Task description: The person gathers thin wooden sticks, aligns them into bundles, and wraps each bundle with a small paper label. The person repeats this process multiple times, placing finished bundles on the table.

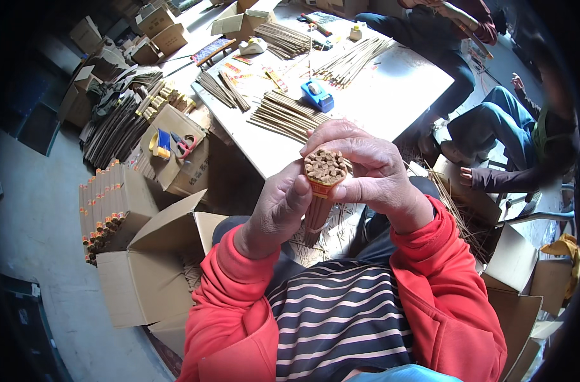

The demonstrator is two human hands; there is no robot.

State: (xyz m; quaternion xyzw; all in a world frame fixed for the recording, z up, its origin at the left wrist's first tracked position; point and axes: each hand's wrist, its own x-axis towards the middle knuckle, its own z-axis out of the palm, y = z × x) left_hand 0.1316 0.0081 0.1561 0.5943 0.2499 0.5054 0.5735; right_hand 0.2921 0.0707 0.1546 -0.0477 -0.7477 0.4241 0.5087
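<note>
Between my two hands I hold a bundle of incense sticks [325,167], its brown cut ends facing up toward me. A red and yellow paper band wraps it just under the top, and the sticks run down below my hands. My left hand [274,207] closes on its left side, with the thumb near the band. On the other side my right hand [376,169] curls over the far edge, its thumb pressed on the band. Just beyond my hands, loose incense sticks [286,114] lie on the white table [392,95] beside a blue tape dispenser [317,95].
Open cardboard boxes stand left [143,280] and right [509,261] of me. Banded bundles [102,207] are stacked at the left. Scissors [186,146] and a tape roll [161,145] lie on a carton. Two people sit at the right and far right; sticks litter the floor.
</note>
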